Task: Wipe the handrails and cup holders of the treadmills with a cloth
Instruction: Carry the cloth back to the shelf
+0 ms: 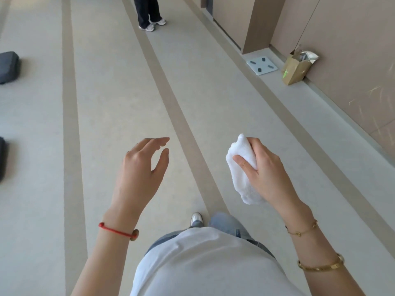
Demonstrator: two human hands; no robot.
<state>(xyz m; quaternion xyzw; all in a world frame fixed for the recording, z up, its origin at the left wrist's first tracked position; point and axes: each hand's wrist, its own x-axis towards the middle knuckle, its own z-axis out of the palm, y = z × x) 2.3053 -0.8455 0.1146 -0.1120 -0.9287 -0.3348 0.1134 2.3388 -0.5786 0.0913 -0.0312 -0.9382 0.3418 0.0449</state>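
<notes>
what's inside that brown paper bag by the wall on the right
Crumpled silvery foil or wrapping sticks out of the brown paper bag. Whatever lies lower down is hidden by the bag's sides.

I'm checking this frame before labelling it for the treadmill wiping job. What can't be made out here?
- Treadmills, handrails, cup holders: none shows in the head view.
- Dark objects at the left: cut by the frame edge, so what they are is unclear.
- Cloth: bunched in the right hand, whose fingers are hidden behind it.
- Standing person: cut off above the legs by the top edge.
- Paper bag: contents too small to tell.
</notes>
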